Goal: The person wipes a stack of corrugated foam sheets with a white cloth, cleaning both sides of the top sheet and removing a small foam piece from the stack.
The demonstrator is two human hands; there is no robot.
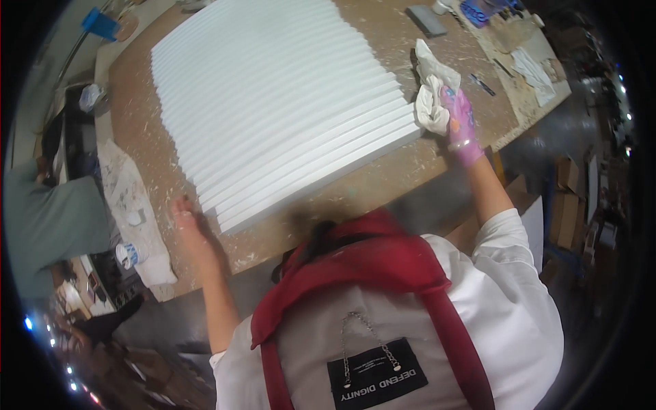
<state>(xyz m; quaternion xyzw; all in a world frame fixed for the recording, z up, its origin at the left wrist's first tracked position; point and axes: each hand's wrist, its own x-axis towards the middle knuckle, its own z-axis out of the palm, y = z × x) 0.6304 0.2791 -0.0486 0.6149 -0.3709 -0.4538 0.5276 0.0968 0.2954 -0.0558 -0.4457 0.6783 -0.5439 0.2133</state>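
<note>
Where the workbench (355,188) meets its near edge, a set of long white strips (287,102) is laid side by side in a stepped row, forming one ribbed white sheet. The long axis of each strip is seen running from the lower left, near the person's body, up toward the right, and the row is stacked away toward the upper left of the bench.

The right hand (459,121), covered by a pink patterned glove, is closed around a crumpled white cloth (432,96), which is pressed against the right ends of the strips. The left hand (188,222) is bare and is laid flat on the bench with the fingers spread, just beside the lower left corner of the strips; nothing is held in it.

The bench top is a brown board, scuffed and flecked with white marks. A grey block (426,19) is seen at its far side, a speckled sheet (133,212) is draped over its left edge, and cardboard boxes (568,205) are stood on the floor to the right.
</note>
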